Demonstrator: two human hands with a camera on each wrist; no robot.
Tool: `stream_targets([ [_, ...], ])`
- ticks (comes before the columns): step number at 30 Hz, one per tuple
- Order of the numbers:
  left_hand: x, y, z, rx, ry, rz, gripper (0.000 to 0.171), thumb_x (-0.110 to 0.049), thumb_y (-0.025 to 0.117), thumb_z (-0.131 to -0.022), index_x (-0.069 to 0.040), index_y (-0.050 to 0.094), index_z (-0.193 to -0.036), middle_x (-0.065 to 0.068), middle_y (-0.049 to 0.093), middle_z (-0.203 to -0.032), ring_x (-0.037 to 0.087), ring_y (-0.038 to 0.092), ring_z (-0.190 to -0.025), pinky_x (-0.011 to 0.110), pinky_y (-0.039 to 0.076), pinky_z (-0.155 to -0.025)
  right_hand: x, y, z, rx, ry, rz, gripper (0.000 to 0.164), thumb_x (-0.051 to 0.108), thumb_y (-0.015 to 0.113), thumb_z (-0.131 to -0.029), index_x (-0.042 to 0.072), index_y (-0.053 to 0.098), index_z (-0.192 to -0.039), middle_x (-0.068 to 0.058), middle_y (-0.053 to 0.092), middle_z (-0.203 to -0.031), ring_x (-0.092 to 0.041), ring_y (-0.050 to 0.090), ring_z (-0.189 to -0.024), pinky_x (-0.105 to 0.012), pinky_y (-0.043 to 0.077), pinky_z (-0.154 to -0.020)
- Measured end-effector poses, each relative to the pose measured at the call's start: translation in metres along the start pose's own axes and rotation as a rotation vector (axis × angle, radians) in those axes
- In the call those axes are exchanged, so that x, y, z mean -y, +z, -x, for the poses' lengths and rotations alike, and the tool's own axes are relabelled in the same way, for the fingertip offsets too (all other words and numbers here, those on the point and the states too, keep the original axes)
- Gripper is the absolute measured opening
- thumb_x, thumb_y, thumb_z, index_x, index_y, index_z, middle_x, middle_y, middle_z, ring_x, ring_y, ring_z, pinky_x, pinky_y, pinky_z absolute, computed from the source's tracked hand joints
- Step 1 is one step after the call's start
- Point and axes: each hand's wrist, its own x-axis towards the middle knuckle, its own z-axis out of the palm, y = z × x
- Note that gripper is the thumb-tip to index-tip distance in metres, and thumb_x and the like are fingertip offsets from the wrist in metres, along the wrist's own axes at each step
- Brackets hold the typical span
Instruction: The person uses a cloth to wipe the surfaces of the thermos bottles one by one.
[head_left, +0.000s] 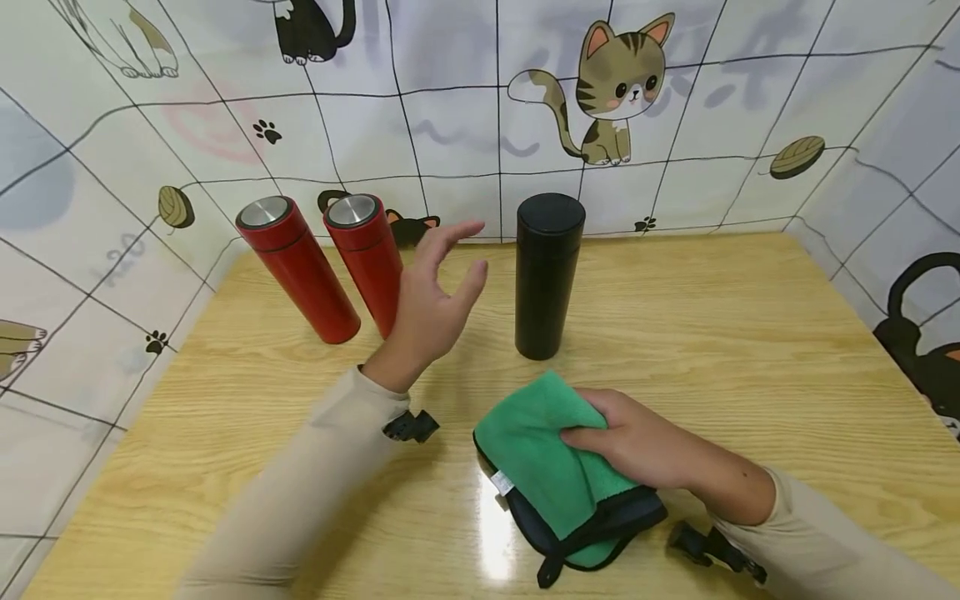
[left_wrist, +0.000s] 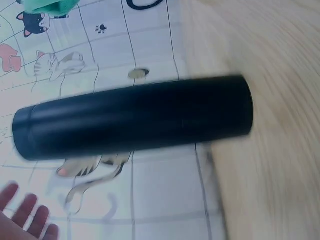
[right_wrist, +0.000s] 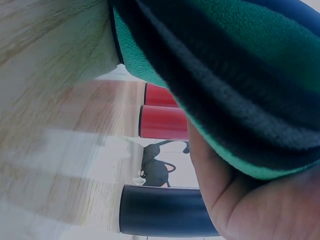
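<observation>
A black thermos flask (head_left: 550,275) stands upright on the wooden table, its lid on. My left hand (head_left: 437,292) is raised to its left, fingers parted and holding nothing; in the left wrist view the fingers (left_wrist: 27,217) show at the lower left corner, apart from the flask. My right hand (head_left: 637,437) grips a folded green towel (head_left: 536,442) with dark edging, thumb on top, in front of the flask. In the right wrist view the towel (right_wrist: 240,90) covers much of the upper right.
Two red thermos flasks with silver-topped lids stand at the back left: an outer one (head_left: 300,271) and an inner one (head_left: 367,254), partly hidden behind my left hand. White cloth walls (head_left: 450,133) with cat drawings enclose the table (head_left: 712,333) at the back and sides.
</observation>
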Motion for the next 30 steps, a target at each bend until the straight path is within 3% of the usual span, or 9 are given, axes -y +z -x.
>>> stream_targets([
  [1, 0.000, -0.007, 0.003, -0.042, 0.058, -0.041, 0.039, -0.017, 0.058, -0.096, -0.007, 0.059, -0.133, 0.010, 0.060, -0.133, 0.020, 0.053, -0.128, 0.035, 0.045, -0.107, 0.000, 0.000, 0.001, 0.000, -0.002, -0.001, 0.037, 0.013, 0.051, -0.103, -0.002, 0.053, -0.136, -0.020, 0.062, -0.130, -0.011, 0.066, -0.107, -0.025, 0.055, -0.088],
  [5, 0.002, -0.031, 0.011, -0.206, 0.205, -0.153, 0.025, -0.009, 0.059, -0.091, -0.003, 0.068, -0.114, 0.014, 0.064, -0.122, 0.025, 0.055, -0.121, 0.032, 0.048, -0.098, 0.002, -0.001, 0.002, 0.001, -0.014, -0.007, 0.038, 0.013, 0.051, -0.103, -0.003, 0.052, -0.137, -0.020, 0.061, -0.133, -0.010, 0.065, -0.109, -0.024, 0.054, -0.089],
  [7, 0.004, -0.042, 0.013, -0.269, 0.230, -0.199, 0.025, -0.007, 0.060, -0.089, -0.002, 0.068, -0.112, 0.016, 0.062, -0.124, 0.027, 0.053, -0.123, 0.034, 0.047, -0.097, 0.002, -0.001, 0.002, 0.000, -0.014, -0.005, 0.037, 0.013, 0.051, -0.103, -0.003, 0.053, -0.136, -0.020, 0.062, -0.132, -0.010, 0.065, -0.108, -0.023, 0.054, -0.089],
  [10, 0.008, -0.057, 0.012, -0.335, 0.211, -0.273, 0.032, -0.006, 0.063, -0.087, -0.003, 0.065, -0.119, 0.016, 0.057, -0.132, 0.026, 0.045, -0.132, 0.040, 0.044, -0.106, 0.003, -0.002, 0.001, -0.002, -0.012, 0.001, 0.037, 0.012, 0.051, -0.103, -0.003, 0.052, -0.137, -0.020, 0.062, -0.131, -0.011, 0.066, -0.107, -0.024, 0.054, -0.088],
  [13, 0.013, -0.066, 0.009, -0.355, 0.137, -0.336, 0.045, -0.008, 0.066, -0.088, -0.006, 0.058, -0.132, 0.013, 0.048, -0.143, 0.023, 0.034, -0.141, 0.041, 0.039, -0.113, 0.003, -0.003, 0.002, -0.005, -0.008, 0.011, 0.037, 0.013, 0.050, -0.103, -0.002, 0.052, -0.137, -0.019, 0.062, -0.131, -0.011, 0.066, -0.108, -0.023, 0.054, -0.089],
  [17, 0.021, -0.071, 0.005, -0.319, -0.021, -0.343, 0.064, -0.012, 0.070, -0.089, -0.013, 0.043, -0.146, 0.005, 0.036, -0.153, 0.013, 0.027, -0.146, 0.035, 0.035, -0.117, 0.003, -0.004, 0.002, -0.007, -0.008, 0.028, 0.037, 0.013, 0.049, -0.103, -0.002, 0.051, -0.138, -0.019, 0.062, -0.132, -0.011, 0.065, -0.109, -0.023, 0.054, -0.089],
  [25, 0.033, -0.074, -0.008, -0.284, -0.342, -0.121, 0.088, -0.020, 0.072, -0.089, -0.020, 0.016, -0.157, 0.005, 0.031, -0.154, 0.011, 0.033, -0.140, 0.034, 0.044, -0.110, 0.003, -0.006, 0.000, -0.030, -0.006, -0.004, 0.039, 0.013, 0.050, -0.103, -0.002, 0.049, -0.139, -0.021, 0.062, -0.131, -0.015, 0.067, -0.109, -0.026, 0.056, -0.089],
  [28, 0.034, -0.075, -0.009, -0.286, -0.397, -0.062, 0.083, -0.020, 0.071, -0.090, -0.021, 0.019, -0.155, 0.005, 0.039, -0.150, 0.013, 0.041, -0.136, 0.037, 0.047, -0.108, 0.004, -0.006, 0.001, -0.045, -0.005, -0.034, 0.040, 0.012, 0.050, -0.103, -0.004, 0.048, -0.140, -0.023, 0.061, -0.132, -0.015, 0.068, -0.108, -0.027, 0.056, -0.089],
  [30, 0.032, -0.075, -0.007, -0.283, -0.392, -0.048, 0.078, -0.021, 0.072, -0.090, -0.021, 0.025, -0.153, 0.005, 0.044, -0.145, 0.014, 0.047, -0.131, 0.038, 0.049, -0.106, 0.005, -0.006, 0.001, -0.075, -0.014, -0.043, 0.042, 0.012, 0.051, -0.103, -0.004, 0.047, -0.142, -0.024, 0.060, -0.133, -0.014, 0.068, -0.107, -0.028, 0.057, -0.088],
])
